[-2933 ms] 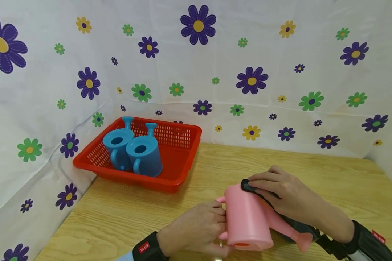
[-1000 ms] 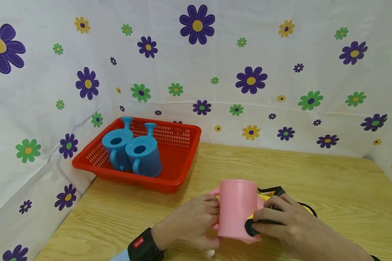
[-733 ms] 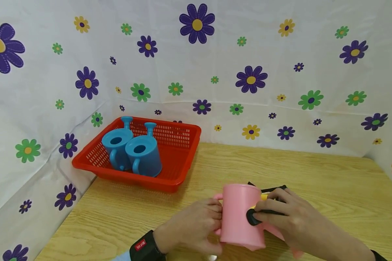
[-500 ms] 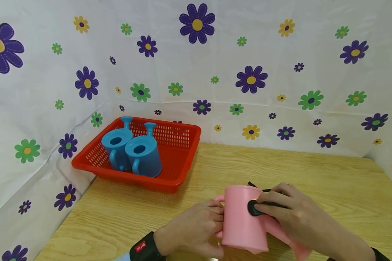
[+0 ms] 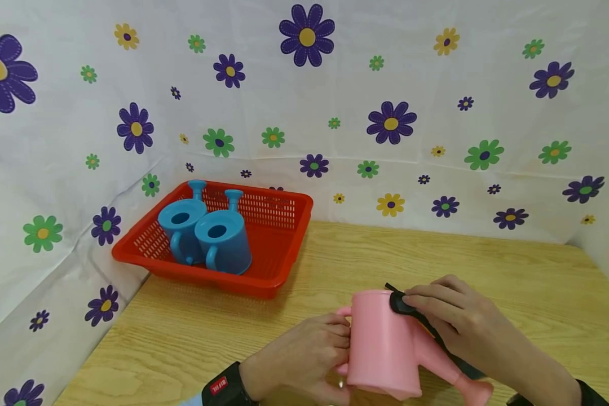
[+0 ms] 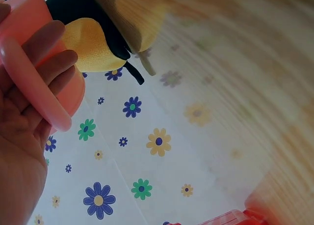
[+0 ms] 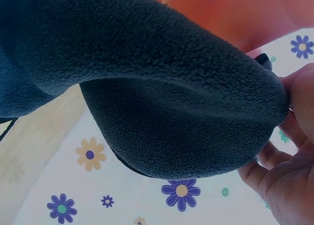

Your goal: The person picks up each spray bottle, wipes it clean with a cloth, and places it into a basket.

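A pink plastic watering can [image 5: 383, 344] is tipped on its side above the near part of the table, its spout pointing down to the right. My left hand [image 5: 304, 352] grips its handle, with fingers passed through the loop in the left wrist view, where the handle [image 6: 34, 85] shows. In my right hand [image 5: 469, 321] is a cloth, dark on one face and yellow on the other, pinched at one edge and pressed to the can's side near its upper end. The dark face of the cloth [image 7: 186, 117] fills much of the right wrist view; the yellow face [image 6: 91, 41] shows in the left wrist view.
A red plastic basket [image 5: 271, 285] stands at the back left of the wooden table [image 5: 462, 262]. Two blue watering cans, one to the left [image 5: 182, 225] and one to the right [image 5: 225, 242], stand upright inside it. A white flowered sheet [image 5: 264, 101] hangs behind and at both sides.
The cloth in my right hand has slid from low on the can's side up to its upper end. The pink can has turned slightly and shifted right, bringing its spout into sight.
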Motion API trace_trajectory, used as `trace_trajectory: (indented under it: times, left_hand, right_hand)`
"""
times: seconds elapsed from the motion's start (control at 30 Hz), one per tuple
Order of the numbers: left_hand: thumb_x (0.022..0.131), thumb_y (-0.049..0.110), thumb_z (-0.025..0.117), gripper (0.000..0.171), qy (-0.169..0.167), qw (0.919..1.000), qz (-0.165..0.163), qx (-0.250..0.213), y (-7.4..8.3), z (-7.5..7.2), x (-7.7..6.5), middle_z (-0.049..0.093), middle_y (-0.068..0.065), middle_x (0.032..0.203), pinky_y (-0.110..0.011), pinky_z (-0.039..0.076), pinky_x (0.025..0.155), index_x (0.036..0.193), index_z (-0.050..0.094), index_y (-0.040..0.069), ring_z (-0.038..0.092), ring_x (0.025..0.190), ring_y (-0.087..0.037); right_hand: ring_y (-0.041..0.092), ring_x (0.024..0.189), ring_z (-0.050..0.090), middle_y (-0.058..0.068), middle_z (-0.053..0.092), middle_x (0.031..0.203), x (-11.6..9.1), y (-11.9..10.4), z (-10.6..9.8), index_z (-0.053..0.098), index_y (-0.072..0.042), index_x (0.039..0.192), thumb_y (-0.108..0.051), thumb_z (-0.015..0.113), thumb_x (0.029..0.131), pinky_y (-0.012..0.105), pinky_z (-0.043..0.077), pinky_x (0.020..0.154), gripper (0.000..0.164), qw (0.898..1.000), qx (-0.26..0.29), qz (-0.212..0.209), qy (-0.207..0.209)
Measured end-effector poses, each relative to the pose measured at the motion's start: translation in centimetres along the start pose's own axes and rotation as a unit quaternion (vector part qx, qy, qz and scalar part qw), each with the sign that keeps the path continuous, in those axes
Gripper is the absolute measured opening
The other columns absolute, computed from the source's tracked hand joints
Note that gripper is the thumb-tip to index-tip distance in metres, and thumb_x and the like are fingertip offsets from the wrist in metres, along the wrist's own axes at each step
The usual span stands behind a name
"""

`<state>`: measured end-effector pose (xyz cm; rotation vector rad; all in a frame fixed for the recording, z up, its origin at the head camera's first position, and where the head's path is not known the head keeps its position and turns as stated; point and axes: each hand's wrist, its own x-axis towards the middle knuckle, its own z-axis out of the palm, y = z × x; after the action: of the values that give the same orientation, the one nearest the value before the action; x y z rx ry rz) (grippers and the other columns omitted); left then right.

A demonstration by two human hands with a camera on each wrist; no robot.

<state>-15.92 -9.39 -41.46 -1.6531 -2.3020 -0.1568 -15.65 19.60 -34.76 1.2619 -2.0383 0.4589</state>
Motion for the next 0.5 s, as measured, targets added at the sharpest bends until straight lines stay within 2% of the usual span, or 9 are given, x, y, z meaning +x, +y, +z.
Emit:
trace_trajectory:
  times: [0.17, 0.5]
  left_hand:
    - [0.086, 0.050, 0.068, 0.030, 0.003, 1.0000, 0.007, 0.005, 0.06, 0.13, 0.08, 0.073, 0.014, 0.091, -0.025, 0.042, 0.112, 0.092, 0.072, 0.021, 0.063, 0.100, -0.005]
    - [0.083, 0.051, 0.072, 0.031, 0.033, 0.9992, 0.018, 0.013, 0.06, 0.00, 0.11, 0.070, 0.015, 0.085, -0.025, 0.042, 0.110, 0.088, 0.071, 0.021, 0.063, 0.097, -0.004]
  right_hand:
    - [0.009, 0.094, 0.059, -0.002, 0.076, 0.105, -0.45, 0.33, -0.31, 0.077, -0.012, 0.105, -0.035, 0.035, 0.111, 0.013, 0.050, 0.082, 0.048, 0.999, -0.013, 0.033, -0.015]
    - [0.011, 0.094, 0.060, -0.001, 0.076, 0.105, -0.81, 0.79, -0.29, 0.077, -0.012, 0.107, -0.032, 0.040, 0.110, 0.015, 0.050, 0.081, 0.043, 1.000, 0.009, 0.015, -0.009]
